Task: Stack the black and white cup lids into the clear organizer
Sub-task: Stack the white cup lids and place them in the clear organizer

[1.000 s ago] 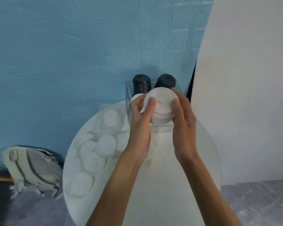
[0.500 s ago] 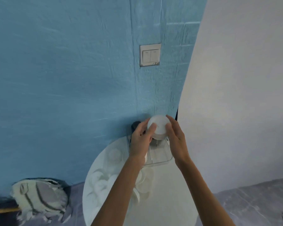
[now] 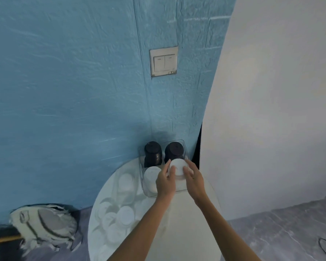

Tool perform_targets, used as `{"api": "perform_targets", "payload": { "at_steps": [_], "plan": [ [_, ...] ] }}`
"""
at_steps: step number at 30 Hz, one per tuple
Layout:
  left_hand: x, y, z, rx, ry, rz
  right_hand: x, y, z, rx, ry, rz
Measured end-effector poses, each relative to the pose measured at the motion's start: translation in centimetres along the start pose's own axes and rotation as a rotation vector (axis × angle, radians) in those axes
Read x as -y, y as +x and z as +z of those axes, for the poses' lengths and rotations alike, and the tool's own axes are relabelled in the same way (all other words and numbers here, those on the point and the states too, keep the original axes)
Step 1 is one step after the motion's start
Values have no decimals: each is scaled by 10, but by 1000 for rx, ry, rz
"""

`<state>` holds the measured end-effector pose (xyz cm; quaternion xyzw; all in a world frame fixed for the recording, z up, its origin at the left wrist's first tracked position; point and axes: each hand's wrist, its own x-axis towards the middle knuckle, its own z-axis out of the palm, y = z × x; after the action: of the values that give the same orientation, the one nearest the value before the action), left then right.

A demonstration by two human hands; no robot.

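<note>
A clear organizer (image 3: 142,182) stands at the far edge of a round white table (image 3: 186,223), against the blue wall. Its two back compartments hold stacks of black lids (image 3: 152,153) (image 3: 174,150). The front left compartment holds a stack of white lids (image 3: 151,178). Both hands hold another stack of white lids (image 3: 178,169) over the front right compartment: my left hand (image 3: 166,182) grips its left side, my right hand (image 3: 194,180) its right side. Whether that stack touches the organizer floor is hidden by my hands.
Several loose white lids (image 3: 120,215) lie spread over the left half of the table. A mop head (image 3: 43,227) lies on the grey floor at the lower left. A white wall (image 3: 271,129) rises close on the right, and a light switch (image 3: 164,62) sits on the blue wall.
The stack of white lids in both hands has come down towards the front right compartment. The camera has tilted, so the two black stacks are in view again.
</note>
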<state>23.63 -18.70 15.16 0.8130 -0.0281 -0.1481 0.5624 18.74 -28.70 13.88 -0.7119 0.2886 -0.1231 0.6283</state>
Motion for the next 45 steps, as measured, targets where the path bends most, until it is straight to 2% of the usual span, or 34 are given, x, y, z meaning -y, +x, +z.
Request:
{"api": "perform_targets", "payload": {
  "at_steps": [7,15,20,26,31,38,45],
  "plan": [
    [24,16,31,45,-12,-94,-26,15,9,-65,4,64],
    [41,25,52,-18,56,-60,-42,25,3,-59,-47,99],
    [58,25,57,-52,-3,-125,-53,31,7,-7,-126,125],
    [58,26,64,-74,75,-129,-59,37,12,-14,-157,166],
    [62,31,71,12,-5,-232,-71,45,20,11,-193,214],
    [65,39,83,-15,16,-292,-79,48,26,43,-266,230],
    [86,39,77,88,-27,-225,-82,48,25,83,-420,146]
  ]
}}
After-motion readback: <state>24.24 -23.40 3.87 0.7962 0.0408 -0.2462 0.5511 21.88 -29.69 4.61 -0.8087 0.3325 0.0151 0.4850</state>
